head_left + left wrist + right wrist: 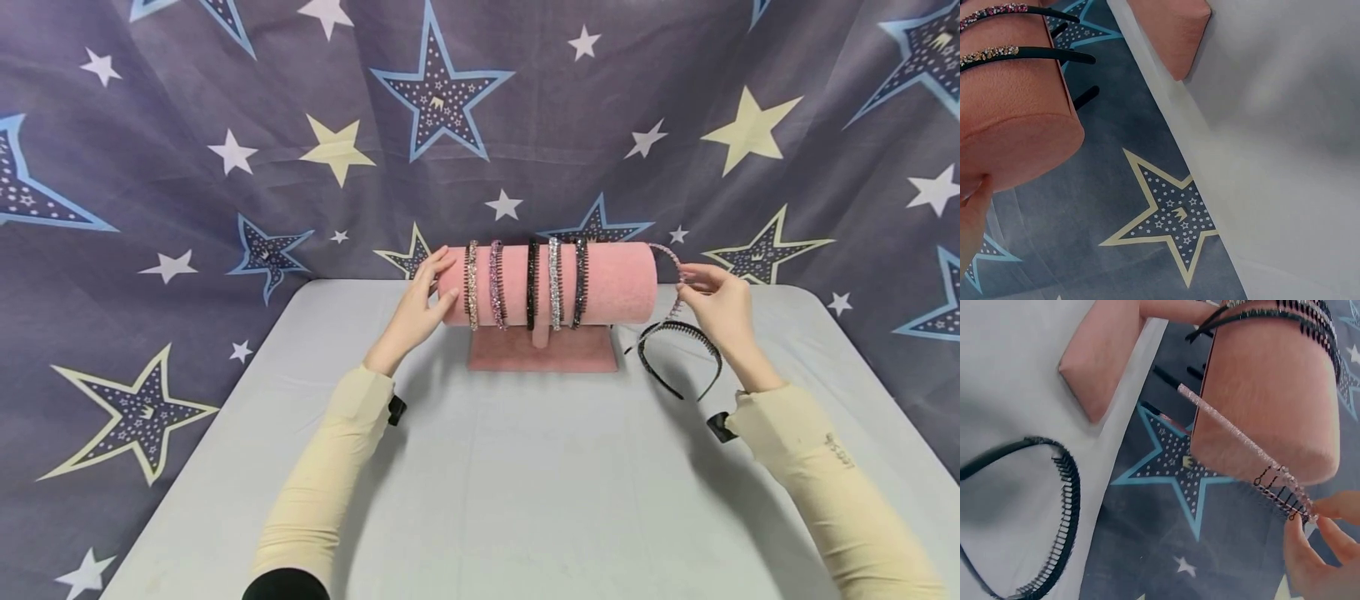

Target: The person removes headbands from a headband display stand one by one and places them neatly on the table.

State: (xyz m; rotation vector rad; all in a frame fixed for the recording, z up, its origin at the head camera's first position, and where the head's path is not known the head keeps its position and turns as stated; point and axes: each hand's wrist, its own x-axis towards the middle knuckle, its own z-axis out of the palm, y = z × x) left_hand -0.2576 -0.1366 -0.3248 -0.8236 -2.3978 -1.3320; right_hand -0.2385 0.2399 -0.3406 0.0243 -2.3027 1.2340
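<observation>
A pink velvet roll stand (622,283) bears several sparkly headbands (497,285) in gold, pink, silver and black. My left hand (420,304) rests on the roll's left end, thumb in front and fingers over the top; the left wrist view shows only part of it, at the roll's end face (1029,150). With thumb and fingers my right hand (720,304) pinches a pale pink glittery headband (1235,431) with small comb teeth. That headband stands at the roll's right end, its arms pointing toward the roll and partly alongside it.
A black toothed headband (716,354) lies on the white table (510,483) below my right hand, right of the stand's pink base (495,354). Behind the table hangs a dark cloth (540,117) printed with stars.
</observation>
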